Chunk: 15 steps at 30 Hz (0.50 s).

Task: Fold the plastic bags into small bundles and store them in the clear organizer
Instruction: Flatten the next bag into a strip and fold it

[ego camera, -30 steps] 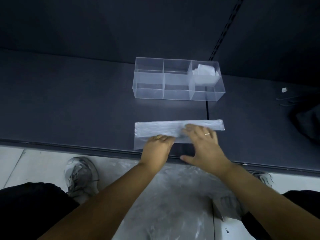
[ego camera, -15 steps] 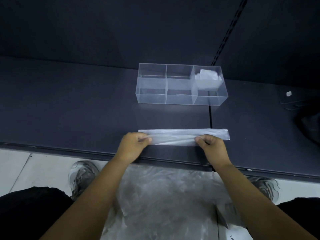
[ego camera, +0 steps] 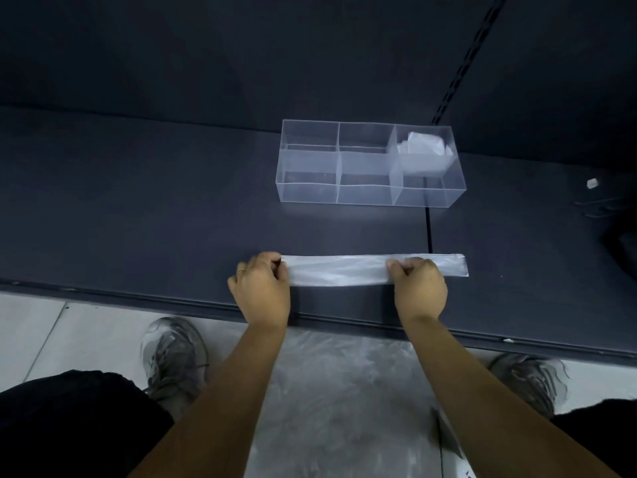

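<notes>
On the dark blue-grey tabletop (ego camera: 155, 201), close to its front edge and parallel to it, a long narrow strip of folded translucent plastic bag (ego camera: 341, 272), flat, right of the middle. Gripped at its left end by the left hand (ego camera: 263, 291), fingers curled over the far side of the strip and thumb tucked against the near side; a thin ring (ego camera: 241, 271) on one finger. Pinched short of its right end by the right hand (ego camera: 420, 289), fingers likewise curled down onto the plastic, with a short tail of the strip left free beyond the knuckles toward the right edge. Both wrists over the front edge.

Farther back, well apart from the strip and toward the rear edge, a clear plastic organizer box (ego camera: 310, 167) with three sections side by side. In the right-hand section, a crumpled white plastic bundle (ego camera: 422, 146). From under the box toward the front edge, a thin dark seam (ego camera: 428, 232), passing beneath the strip.

Near the right edge, a small white scrap (ego camera: 592, 183) and, just in front of it, a dark object (ego camera: 625, 250) too dim to make out.

Below the front edge, on the pale floor, a translucent plastic sheet (ego camera: 344, 408) between a left grey sneaker (ego camera: 175, 353) and a right grey sneaker (ego camera: 531, 377).
</notes>
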Motion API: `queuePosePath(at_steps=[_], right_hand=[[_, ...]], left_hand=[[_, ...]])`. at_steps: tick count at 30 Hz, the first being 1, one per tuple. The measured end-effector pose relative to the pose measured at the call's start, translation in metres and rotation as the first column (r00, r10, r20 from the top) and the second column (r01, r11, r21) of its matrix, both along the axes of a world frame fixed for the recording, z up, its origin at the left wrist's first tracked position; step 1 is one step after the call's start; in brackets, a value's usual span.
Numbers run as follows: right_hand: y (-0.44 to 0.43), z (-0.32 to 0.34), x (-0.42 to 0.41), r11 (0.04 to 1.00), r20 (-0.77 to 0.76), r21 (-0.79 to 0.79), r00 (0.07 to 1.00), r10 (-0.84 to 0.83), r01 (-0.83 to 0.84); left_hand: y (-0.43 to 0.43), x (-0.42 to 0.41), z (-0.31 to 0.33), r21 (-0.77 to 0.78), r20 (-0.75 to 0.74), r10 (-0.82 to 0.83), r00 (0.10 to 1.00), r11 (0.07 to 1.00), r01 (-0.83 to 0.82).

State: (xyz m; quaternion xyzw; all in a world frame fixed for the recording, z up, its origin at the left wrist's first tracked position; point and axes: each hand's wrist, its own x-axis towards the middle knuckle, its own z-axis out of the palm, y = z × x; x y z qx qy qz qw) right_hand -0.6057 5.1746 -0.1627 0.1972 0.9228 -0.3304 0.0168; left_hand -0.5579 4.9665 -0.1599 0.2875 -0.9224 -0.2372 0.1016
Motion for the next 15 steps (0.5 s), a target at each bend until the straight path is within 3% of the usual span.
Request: queuePosePath(at_steps=[2, 4, 6, 8, 11, 13, 15], right_hand=[[-0.001, -0.001, -0.002, 0.997, -0.004, 0.073, 1.0, 0.018, -0.017], [-0.001, -0.004, -0.003, 0.991, 0.006, 0.128, 1.0, 0.028, -0.029], [-0.001, -0.004, -0.003, 0.986, 0.017, 0.158, 0.999, 0.041, -0.044], [-0.003, -0.001, -0.003, 0.983, 0.011, 0.182, 1.0, 0.027, -0.029], [-0.012, 0.006, 0.004, 0.969, -0.199, 0.245, 0.976, 0.084, -0.033], [-0.027, 0.011, 0.012, 0.932, -0.323, 0.164, 0.875, 0.36, -0.323], [-0.045, 0.009, 0.023, 0.74, -0.228, 0.059, 0.713, 0.663, -0.67]], left_hand=[[0.01, 0.004, 0.0, -0.127, -0.16, -0.112, 0.981, 0.988, 0.092], [0.028, 0.007, -0.005, -0.217, -0.207, -0.38, 0.901, 0.916, 0.336], [0.045, 0.012, -0.014, -0.198, -0.084, -0.532, 0.843, 0.838, 0.509], [0.052, 0.017, -0.022, -0.138, 0.097, -0.523, 0.847, 0.836, 0.532], [0.052, 0.022, -0.032, -0.189, 0.273, -0.472, 0.838, 0.828, 0.528], [0.052, 0.02, -0.034, -0.199, 0.33, -0.459, 0.825, 0.82, 0.536], [0.052, 0.018, -0.038, -0.2, 0.398, -0.454, 0.797, 0.805, 0.559]])
